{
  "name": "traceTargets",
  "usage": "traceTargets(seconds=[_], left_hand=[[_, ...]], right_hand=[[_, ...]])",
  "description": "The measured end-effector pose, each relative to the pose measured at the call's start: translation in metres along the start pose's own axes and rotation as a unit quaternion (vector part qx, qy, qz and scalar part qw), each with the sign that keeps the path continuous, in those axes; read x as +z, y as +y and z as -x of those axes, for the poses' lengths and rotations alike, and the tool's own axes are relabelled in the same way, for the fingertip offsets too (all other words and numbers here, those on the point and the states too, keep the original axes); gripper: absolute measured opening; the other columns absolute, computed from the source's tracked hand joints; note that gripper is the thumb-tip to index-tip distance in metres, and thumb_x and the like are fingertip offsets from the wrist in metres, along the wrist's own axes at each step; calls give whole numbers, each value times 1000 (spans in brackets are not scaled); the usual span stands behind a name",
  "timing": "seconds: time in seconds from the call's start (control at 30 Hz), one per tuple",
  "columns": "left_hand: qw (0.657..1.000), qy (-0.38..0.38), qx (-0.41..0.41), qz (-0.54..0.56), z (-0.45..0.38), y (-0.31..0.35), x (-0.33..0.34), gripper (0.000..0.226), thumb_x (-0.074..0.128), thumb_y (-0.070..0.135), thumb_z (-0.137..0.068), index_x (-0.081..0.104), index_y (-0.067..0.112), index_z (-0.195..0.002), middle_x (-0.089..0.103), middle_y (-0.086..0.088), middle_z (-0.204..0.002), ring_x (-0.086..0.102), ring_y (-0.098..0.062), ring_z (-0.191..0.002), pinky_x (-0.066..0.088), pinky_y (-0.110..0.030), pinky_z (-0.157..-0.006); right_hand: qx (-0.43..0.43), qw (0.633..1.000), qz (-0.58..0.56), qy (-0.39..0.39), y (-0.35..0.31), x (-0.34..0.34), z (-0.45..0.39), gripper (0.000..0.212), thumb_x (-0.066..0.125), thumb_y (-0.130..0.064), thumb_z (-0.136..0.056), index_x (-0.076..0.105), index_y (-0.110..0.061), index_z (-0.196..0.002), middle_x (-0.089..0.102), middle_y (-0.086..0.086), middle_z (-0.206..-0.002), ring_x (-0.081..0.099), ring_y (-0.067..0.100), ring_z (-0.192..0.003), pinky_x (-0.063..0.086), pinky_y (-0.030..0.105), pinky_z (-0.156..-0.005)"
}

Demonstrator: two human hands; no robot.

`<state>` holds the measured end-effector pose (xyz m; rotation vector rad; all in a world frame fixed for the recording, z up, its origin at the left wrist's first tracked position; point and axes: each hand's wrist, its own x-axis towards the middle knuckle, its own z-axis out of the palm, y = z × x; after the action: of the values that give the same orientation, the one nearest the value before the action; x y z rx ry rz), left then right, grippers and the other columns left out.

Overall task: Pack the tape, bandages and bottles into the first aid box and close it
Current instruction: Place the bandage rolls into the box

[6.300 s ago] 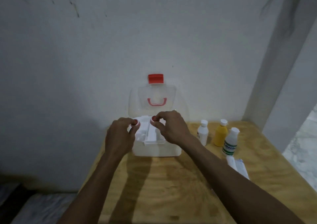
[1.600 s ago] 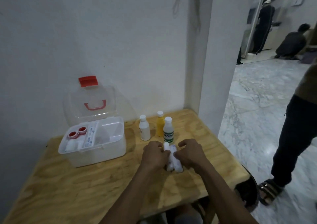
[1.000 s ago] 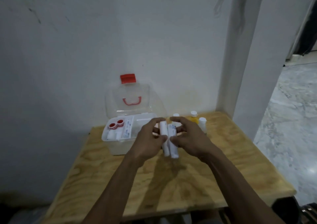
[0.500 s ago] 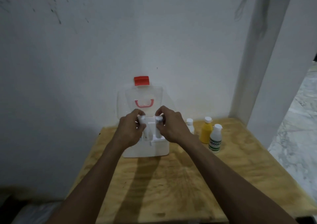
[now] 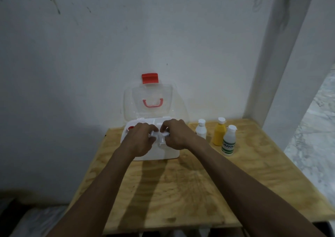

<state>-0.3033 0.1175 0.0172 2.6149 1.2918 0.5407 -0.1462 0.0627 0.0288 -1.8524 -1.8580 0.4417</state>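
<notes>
A white wall (image 5: 90, 55) fills the bkgd; a plywood table (image 5: 181, 191) is set against it. At the table's back left, the first aid box (image 5: 170, 152) stands w/ its clear lid (image 5: 148, 99) propped upright against the wall, red latch (image 5: 150, 78) at the top and red handle (image 5: 152, 103) seen through the plastic. A red-rimmed tape roll (image 5: 130, 127) is seen in the box's far-left compartment, partly hidden by the left hand (image 5: 140, 140).

Both hands are held over the open box and block most of its inside. The left hand is curled, fingers pinched on a small white bandage roll (image 5: 153, 133). The right hand (image 5: 176, 137) is likewise curled, fingertips closed on a second white roll (image 5: 165, 134); whether either roll touches the box floor can't be told.

Right of the box, 3 bottles are still out on the table, close together: a white bottle (image 5: 201, 131) nearest the box, a yellow bottle (image 5: 219, 132), then a green-label bottle (image 5: 228, 140) nearest the front. Far right, a white pillar (image 5: 282, 73) and marble floor (image 5: 311, 137).
</notes>
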Motion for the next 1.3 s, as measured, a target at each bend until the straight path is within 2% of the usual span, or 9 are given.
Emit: traceTargets(seconds=[0.2, 0.33, 0.8, 0.97, 1.13, 1.3], left_hand=[[1000, -19, 10, 10, 2, -2, -1, 30, 61, 15, -90, 69, 18, -119, 69, -7, -115, 61, -23, -101, 50, -34, -86], [999, -27, 12, 17, 5, -1, -5, 34, 61, 13, -87, 69, 17, -120, 68, -8, -115, 61, -23, -101, 49, -31, -86], [998, -31, -15, 50, 6, 4, -10, 39, 54, 13, -88, 64, 16, -125, 64, -10, -122, 60, -25, -108, 48, -34, -90], [998, -37, -26, 44, 6, 4, -10, 40, 55, 13, -88, 62, 15, -127, 62, -10, -127, 59, -25, -109, 51, -39, -95], [998, -31, -26, 39, 8, 5, -13, 41, 54, 13, -88, 62, 15, -128, 64, -9, -127, 61, -25, -109, 53, -38, -92], [999, 21, -13, 28, 8, 10, -17, 42, 58, 15, -86, 61, 12, -127, 65, -12, -122, 61, -27, -108, 51, -41, -94]], right_hand=[[20, 999, -26, -32, -5, -5, 4, 55, 69, -15, -85, 47, -15, -135, 60, 11, -127, 58, 25, -113, 42, 26, -84], [23, 999, -24, -35, -9, -7, 5, 62, 68, -10, -85, 40, -16, -140, 62, 11, -124, 59, 24, -107, 42, 25, -80], [25, 998, -30, -41, -13, -11, 9, 62, 67, -7, -85, 41, -15, -140, 62, 11, -123, 58, 24, -110, 45, 27, -86], [31, 998, -25, -44, -13, -13, 9, 63, 63, 1, -83, 41, -15, -140, 60, 11, -127, 57, 25, -112, 45, 28, -86], [31, 998, -28, -40, -13, -16, 11, 64, 62, 3, -82, 42, -15, -140, 59, 12, -129, 56, 26, -113, 47, 30, -88], [33, 998, -41, -16, -8, -28, 20, 60, 60, 2, -82, 46, -17, -137, 59, 10, -128, 54, 27, -114, 48, 30, -84]])
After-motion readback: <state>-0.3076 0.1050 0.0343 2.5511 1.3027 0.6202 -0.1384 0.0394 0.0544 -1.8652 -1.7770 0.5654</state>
